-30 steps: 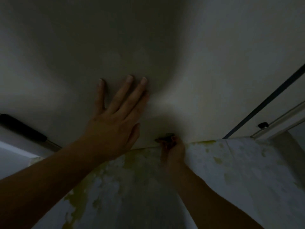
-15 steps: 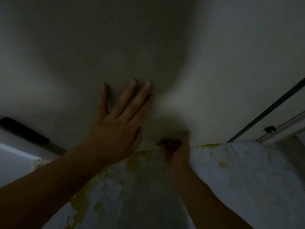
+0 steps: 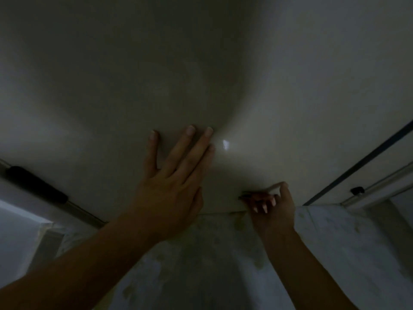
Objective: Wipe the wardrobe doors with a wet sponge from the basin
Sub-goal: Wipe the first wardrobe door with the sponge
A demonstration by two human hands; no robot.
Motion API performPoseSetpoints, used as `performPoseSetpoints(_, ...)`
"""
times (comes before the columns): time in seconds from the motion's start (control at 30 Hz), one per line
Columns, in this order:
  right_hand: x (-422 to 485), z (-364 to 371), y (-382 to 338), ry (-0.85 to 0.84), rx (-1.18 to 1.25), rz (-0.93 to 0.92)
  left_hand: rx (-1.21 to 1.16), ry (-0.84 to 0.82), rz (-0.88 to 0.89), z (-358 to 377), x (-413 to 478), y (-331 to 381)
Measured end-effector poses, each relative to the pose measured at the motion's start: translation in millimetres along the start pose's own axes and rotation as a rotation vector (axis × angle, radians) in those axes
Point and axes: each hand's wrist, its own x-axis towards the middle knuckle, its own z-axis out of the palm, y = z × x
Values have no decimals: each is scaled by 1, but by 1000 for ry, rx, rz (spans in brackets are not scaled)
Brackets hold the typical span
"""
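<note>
The pale wardrobe door (image 3: 201, 74) fills most of the dim view. My left hand (image 3: 172, 182) presses flat on its lower part, fingers straight and spread. My right hand (image 3: 272, 204) is at the door's bottom edge, its fingers curled round a thin dark sponge (image 3: 254, 195) held against the door. Only a sliver of the sponge shows between the fingers. A small bright glint (image 3: 225, 144) sits on the door just right of my left fingertips.
A mottled white and yellow-green floor (image 3: 335, 253) lies below the door. A dark gap and a metal sliding track (image 3: 368, 189) run at the right. A black-capped metal rail (image 3: 35, 186) slants along the left, with a pale wall beside it.
My right hand with the sponge has slid rightward along the door's bottom edge. My left hand stays flat on the door. A small glint has appeared beside the left fingertips.
</note>
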Motion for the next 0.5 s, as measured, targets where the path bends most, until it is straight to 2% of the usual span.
performPoseSetpoints(0.13, -20, 9, -26, 59, -16, -43, -86, -58, -58, -15, -3, 11)
performPoseSetpoints(0.23, -22, 10, -39, -18, 53, -58, -133, -139, -95, -26, -6, 19)
performPoseSetpoints(0.33, -48, 5, -48, 9, -94, -120, -207, -200, -130, -41, -3, 27)
performPoseSetpoints(0.43, -100, 4, -71, -104, -247, -126, -335, -222, -202, -68, 9, 36)
performPoseSetpoints(0.5, -138, 5, -92, -115, -306, -103, -426, -228, -245, -94, 19, 41)
